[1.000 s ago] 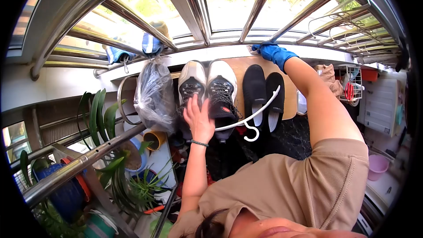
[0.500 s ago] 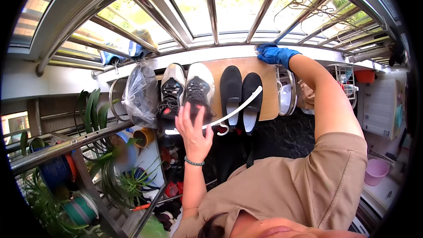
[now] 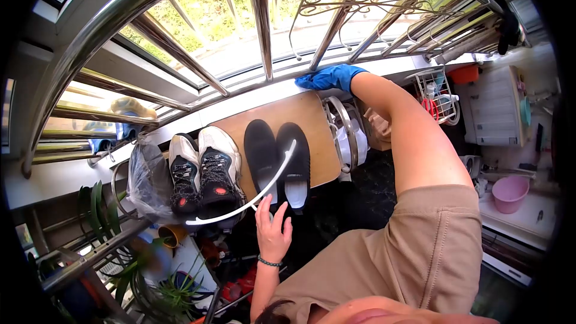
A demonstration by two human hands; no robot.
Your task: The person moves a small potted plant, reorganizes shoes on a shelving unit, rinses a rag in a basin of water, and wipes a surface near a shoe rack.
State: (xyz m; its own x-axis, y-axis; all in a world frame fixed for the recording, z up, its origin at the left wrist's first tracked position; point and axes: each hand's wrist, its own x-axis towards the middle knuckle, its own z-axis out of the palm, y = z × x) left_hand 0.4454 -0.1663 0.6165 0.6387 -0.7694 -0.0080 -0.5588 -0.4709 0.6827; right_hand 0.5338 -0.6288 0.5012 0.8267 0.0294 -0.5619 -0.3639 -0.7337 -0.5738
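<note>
My left hand (image 3: 274, 228), bare with a beaded bracelet, has its fingers apart just below a curved white plastic clothes hanger (image 3: 273, 181). Its fingertips are close to the hanger's hook; I cannot tell whether they touch. My right hand (image 3: 327, 79) wears a blue glove and reaches the white window ledge (image 3: 180, 121) at the foot of the metal bars. Its fingers are bunched, and what they hold, if anything, is hidden. Black slip-on shoes (image 3: 260, 153) and black-and-white sneakers (image 3: 217, 165) stand side by side on a wooden board (image 3: 321, 129).
A clear plastic bag (image 3: 147, 177) lies left of the sneakers. Potted plants (image 3: 171, 288) fill the lower left. Blue-and-white shoes (image 3: 126, 123) sit outside among the bars. At right are a white wire basket (image 3: 435, 96) and a pink basin (image 3: 510, 193).
My view has swung to the right, so the shoes appear further left and lower. My left hand has moved from over the sneakers to below the slip-ons. The gloved hand remains at the ledge.
</note>
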